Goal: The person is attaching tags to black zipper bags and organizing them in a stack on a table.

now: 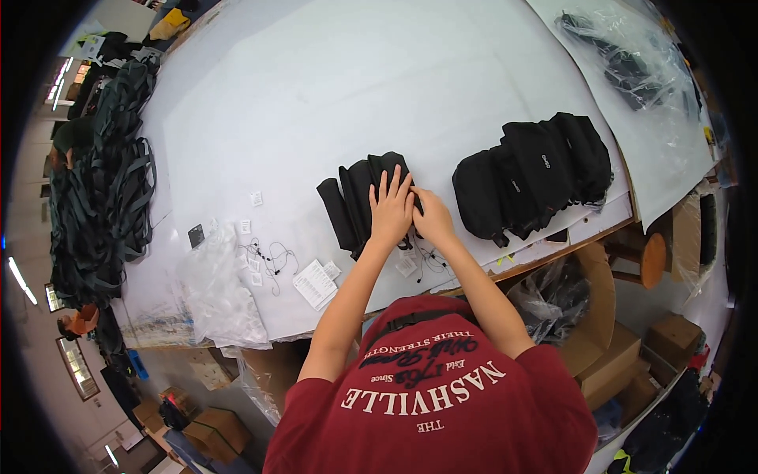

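A folded black fabric bag [338, 212] with several padded ridges lies on the white table in front of me. My left hand [391, 213] rests flat over its right part, fingers stretched out and spread. Close beside it, my right hand [430, 216] is bent around the bag's right edge, with its fingertips partly out of sight. A few strap ends show under my wrists. To the right, a row of black bags [525, 174] of similar cloth leans together near the table's front edge.
Clear plastic bags [221, 292], paper labels [316, 284] and black tag cords [276, 257] lie left of my arms. A large heap of dark straps [103, 189] covers the table's left end. Plastic-wrapped dark goods [632, 71] are at far right; cardboard boxes [612, 359] stand below.
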Demonstrator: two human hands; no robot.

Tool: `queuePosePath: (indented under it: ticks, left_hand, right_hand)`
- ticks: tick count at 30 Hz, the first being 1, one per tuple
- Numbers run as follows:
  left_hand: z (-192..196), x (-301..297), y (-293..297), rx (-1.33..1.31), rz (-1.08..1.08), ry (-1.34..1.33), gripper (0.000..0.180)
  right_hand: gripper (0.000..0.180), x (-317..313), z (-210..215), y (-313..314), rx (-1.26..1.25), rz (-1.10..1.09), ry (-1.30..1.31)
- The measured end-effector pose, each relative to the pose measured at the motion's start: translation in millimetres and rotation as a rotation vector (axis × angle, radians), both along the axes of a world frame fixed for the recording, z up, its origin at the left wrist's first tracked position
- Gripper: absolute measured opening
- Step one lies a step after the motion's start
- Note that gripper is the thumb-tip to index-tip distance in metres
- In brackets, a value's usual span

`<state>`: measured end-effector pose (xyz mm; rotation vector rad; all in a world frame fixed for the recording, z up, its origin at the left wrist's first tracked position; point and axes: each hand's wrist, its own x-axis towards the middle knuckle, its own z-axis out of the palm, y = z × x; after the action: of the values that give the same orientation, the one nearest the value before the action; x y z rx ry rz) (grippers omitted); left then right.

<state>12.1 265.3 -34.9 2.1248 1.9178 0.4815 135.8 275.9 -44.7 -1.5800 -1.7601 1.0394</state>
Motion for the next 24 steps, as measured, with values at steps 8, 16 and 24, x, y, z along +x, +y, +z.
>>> queuePosePath:
  ticks: [8, 16, 24]
  left_hand:
    - [-9.1, 3.8, -2.3, 0.028, 0.008, 0.087, 0.046]
    - [-6.7, -0.4, -4.7, 0.002, 0.041, -0.001, 0.049]
    - [14.5, -40.3, -6.5, 0.214, 0.301, -0.255, 0.041]
  right_hand:
    - [0.07, 83.7, 38.8, -22.0, 0.235, -0.172, -0.667]
    - [0.052, 87.9, 66.2, 7.9, 0.13, -0.427, 0.599]
    - [0.05, 25.2, -50.5, 30.0, -0.27, -0.152, -0.035]
